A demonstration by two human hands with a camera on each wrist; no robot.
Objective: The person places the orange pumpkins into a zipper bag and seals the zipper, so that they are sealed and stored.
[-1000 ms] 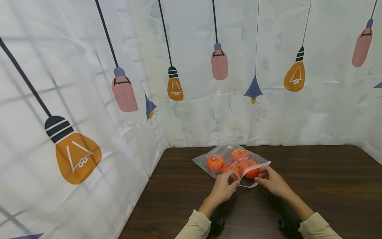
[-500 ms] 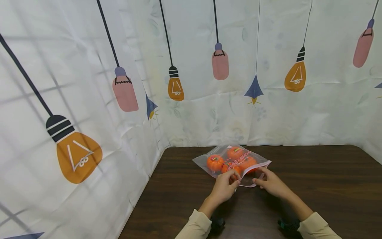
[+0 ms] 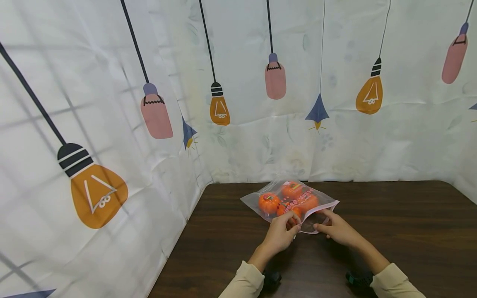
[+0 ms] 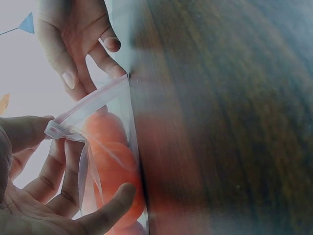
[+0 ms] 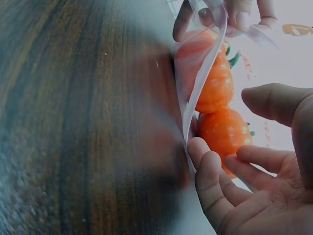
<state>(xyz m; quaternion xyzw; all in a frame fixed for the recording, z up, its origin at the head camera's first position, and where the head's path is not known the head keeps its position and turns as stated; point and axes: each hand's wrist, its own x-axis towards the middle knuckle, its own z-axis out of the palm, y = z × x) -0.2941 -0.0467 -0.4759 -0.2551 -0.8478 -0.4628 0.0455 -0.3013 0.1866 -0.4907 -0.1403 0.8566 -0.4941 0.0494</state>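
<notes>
On the dark table lies a clear zip bag (image 3: 253,200) with a pale pink edge and red print. Inside it are several orange, ribbed, pumpkin-like fruits (image 3: 269,203), which show green stems in the right wrist view. My left hand (image 3: 280,232) pinches the near-left end of the bag's mouth, at the zip strip (image 4: 90,100). My right hand (image 3: 340,229) is at the right side of the parted mouth. Its fingers (image 5: 247,171) are loosely extended and reach the nearest fruit (image 5: 225,132), while the thumb (image 5: 274,103) stands apart from it.
The dark wooden table (image 3: 402,223) extends right of the bag. A pale curtain (image 3: 253,145) printed with lamps and bulbs hangs behind it and along the left. Dark wrist devices sit beside both cream sleeves (image 3: 395,281).
My right hand has moved slightly left into the bag's mouth. The fruit at the right has shifted up and left, deeper into the bag. My left hand keeps its place.
</notes>
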